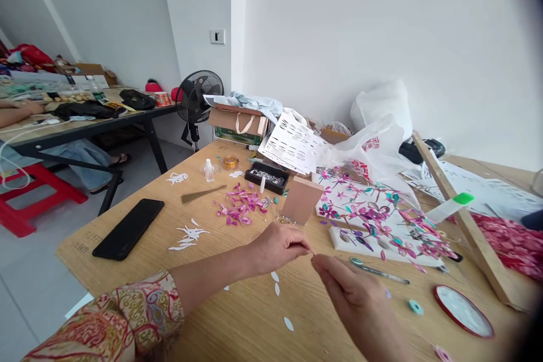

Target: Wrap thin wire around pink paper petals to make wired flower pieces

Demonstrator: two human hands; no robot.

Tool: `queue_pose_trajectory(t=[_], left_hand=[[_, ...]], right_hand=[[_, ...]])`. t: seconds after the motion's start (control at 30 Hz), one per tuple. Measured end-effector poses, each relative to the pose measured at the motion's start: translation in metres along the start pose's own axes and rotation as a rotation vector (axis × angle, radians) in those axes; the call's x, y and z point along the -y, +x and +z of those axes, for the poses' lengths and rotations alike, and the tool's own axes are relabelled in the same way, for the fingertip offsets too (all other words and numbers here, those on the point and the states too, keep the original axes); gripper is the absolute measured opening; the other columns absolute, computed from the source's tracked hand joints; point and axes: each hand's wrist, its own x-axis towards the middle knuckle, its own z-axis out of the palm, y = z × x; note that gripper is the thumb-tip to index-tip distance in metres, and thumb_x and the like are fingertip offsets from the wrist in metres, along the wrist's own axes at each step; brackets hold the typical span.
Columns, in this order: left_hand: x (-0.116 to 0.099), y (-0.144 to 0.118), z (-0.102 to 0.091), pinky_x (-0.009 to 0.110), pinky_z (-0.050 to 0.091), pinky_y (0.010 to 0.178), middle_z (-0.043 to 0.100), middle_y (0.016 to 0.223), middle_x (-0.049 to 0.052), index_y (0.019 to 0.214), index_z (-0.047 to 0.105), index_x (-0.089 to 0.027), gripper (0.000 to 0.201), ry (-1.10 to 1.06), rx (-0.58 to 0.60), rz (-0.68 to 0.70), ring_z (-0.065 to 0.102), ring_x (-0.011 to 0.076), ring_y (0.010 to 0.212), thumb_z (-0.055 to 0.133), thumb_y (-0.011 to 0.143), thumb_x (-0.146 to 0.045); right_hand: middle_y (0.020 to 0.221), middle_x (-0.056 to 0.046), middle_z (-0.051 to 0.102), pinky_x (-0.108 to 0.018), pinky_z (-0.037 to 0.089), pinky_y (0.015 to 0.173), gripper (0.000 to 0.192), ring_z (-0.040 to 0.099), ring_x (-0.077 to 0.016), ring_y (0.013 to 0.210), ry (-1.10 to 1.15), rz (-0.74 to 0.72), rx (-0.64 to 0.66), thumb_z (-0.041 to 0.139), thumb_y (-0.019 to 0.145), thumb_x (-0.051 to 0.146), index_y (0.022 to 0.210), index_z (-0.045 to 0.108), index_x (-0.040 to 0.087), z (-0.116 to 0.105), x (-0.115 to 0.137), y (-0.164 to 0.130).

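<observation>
Head view, worktable seen from its near edge. My left hand [278, 246] and my right hand [360, 302] meet fingertip to fingertip above the table's near middle; both are pinched shut on a very small piece [311, 253], too small for me to say whether it is wire or a bead. The piece lies exactly between the two hands, at the thumb and forefinger of each, so neither hand is nearer. Its long axis I cannot tell.

Just beyond the right hand's fingers, toward the far side, a pair of tweezers [379, 271] lies flat, its long axis running left to right and slightly toward the near edge. Beyond it rests the white board with painted flowers [373, 220].

Toward the far edge, a loose heap of pink petals [240, 209] lies on the bare wood, in no container. The black tray [267, 177] behind it holds small pale pieces, too fine to identify. A red-rimmed lid [463, 311] lies near the right corner, apparently empty. A black phone [128, 228] lies near the left edge.
</observation>
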Motion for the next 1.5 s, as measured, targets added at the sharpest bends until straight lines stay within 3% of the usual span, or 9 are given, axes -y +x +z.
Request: queue_pose_trajectory(t=[0.17,0.3,0.5,0.63,0.73,0.9,1.13,1.3,1.5], left_hand=[[-0.008,-0.007,-0.003,0.017,0.037,0.057,0.056,0.064,-0.001,0.07,0.064,-0.014,0.009,-0.153,0.126,-0.059,0.048,0.007,0.058,0.055,0.071,-0.015],[-0.012,-0.008,-0.006,0.017,0.036,0.051,0.051,0.056,-0.003,0.067,0.061,-0.012,0.009,-0.462,0.002,-0.297,0.045,0.0057,0.052,0.059,0.067,-0.021],[-0.002,-0.003,-0.002,0.019,0.037,0.052,0.051,0.055,-0.003,0.067,0.059,-0.012,0.009,-0.481,-0.12,-0.356,0.046,0.0067,0.051,0.058,0.066,-0.021],[-0.003,-0.002,-0.003,0.019,0.037,0.055,0.056,0.063,-0.001,0.068,0.062,-0.013,0.009,-0.182,-0.12,-0.235,0.047,0.0078,0.057,0.054,0.07,-0.016],[-0.008,-0.004,-0.005,0.019,0.037,0.061,0.057,0.066,0.0,0.068,0.064,-0.014,0.012,0.042,0.007,-0.058,0.049,0.0091,0.064,0.053,0.072,-0.013],[-0.019,-0.008,-0.007,0.017,0.036,0.054,0.054,0.063,-0.001,0.07,0.063,-0.013,0.008,-0.207,0.2,-0.134,0.048,0.0069,0.057,0.056,0.07,-0.015],[-0.016,-0.005,-0.007,0.018,0.035,0.05,0.049,0.052,-0.003,0.066,0.059,-0.011,0.016,-0.564,-0.069,-0.365,0.045,0.0055,0.05,0.063,0.064,-0.027],[-0.005,-0.001,-0.001,0.018,0.036,0.05,0.051,0.055,-0.003,0.066,0.059,-0.012,0.007,-0.446,-0.114,-0.384,0.046,0.0061,0.051,0.058,0.065,-0.019],[-0.003,-0.003,0.002,0.017,0.035,0.056,0.055,0.061,-0.001,0.067,0.063,-0.014,0.009,-0.062,0.045,-0.15,0.047,0.0077,0.059,0.055,0.07,-0.014]], right_hand=[[0.061,0.001,0.058,-0.019,0.039,0.052,0.026,0.052,-0.0126,0.057,0.169,0.12,0.071,0.04,0.083,0.033,0.07,0.059,0.02,-0.008,-0.025,0.019],[0.059,0.001,0.054,-0.02,0.038,0.051,0.028,0.048,-0.0123,0.056,0.428,0.232,0.055,0.043,0.081,0.037,0.066,0.058,0.018,0.019,-0.034,0.013],[0.047,0.004,0.042,-0.019,0.034,0.041,0.029,0.042,-0.0101,0.043,0.5,0.315,0.005,0.043,0.081,0.039,0.069,0.059,0.018,0.05,-0.018,-0.011],[0.054,0.001,0.054,-0.018,0.038,0.045,0.027,0.05,-0.0115,0.048,0.277,0.177,0.006,0.04,0.083,0.034,0.07,0.059,0.019,0.035,-0.003,-0.018],[0.059,-0.001,0.059,-0.019,0.038,0.047,0.026,0.053,-0.012,0.05,0.116,0.056,-0.007,0.04,0.083,0.03,0.071,0.061,0.02,0.01,0.002,-0.01],[0.061,0.0,0.059,-0.02,0.04,0.052,0.024,0.053,-0.0132,0.057,0.209,0.146,0.013,0.044,0.081,0.033,0.069,0.06,0.02,-0.009,-0.016,0.015],[0.049,0.004,0.04,-0.019,0.032,0.042,0.031,0.038,-0.0096,0.046,0.562,0.302,0.023,0.043,0.079,0.042,0.061,0.052,0.019,0.036,-0.025,0.007],[0.05,0.004,0.044,-0.018,0.033,0.043,0.032,0.04,-0.0099,0.045,0.274,0.225,0.045,0.035,0.084,0.038,0.066,0.053,0.019,0.042,-0.005,-0.013],[0.045,0.003,0.048,-0.02,0.028,0.041,0.028,0.042,-0.0106,0.039,-0.111,0.093,0.112,0.035,0.084,0.029,0.062,0.052,0.023,0.0,0.007,-0.007]])
